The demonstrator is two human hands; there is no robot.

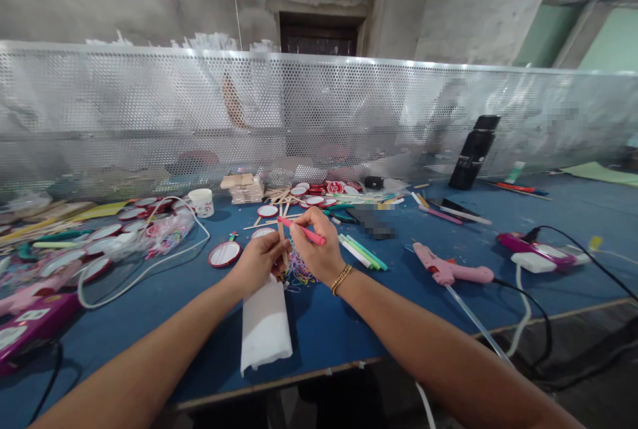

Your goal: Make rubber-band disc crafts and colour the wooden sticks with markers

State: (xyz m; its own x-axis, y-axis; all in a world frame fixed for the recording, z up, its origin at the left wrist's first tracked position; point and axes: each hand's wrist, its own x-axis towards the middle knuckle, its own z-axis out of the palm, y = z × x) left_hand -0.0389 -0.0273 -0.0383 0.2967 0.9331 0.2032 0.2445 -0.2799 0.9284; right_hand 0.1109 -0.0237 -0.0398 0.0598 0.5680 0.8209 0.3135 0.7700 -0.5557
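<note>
While R hand (319,253) pinches a slim pink marker pen (302,231), tip up-left.
L hand (256,263) grip closed on thin wooden stick (282,243), above blue felt tabletop (349,323).

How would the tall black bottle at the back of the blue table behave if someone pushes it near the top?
The tall black bottle stands upright on a narrow base, so it would probably tip rather than slide. Being round, it could then roll across the blue table.
</note>
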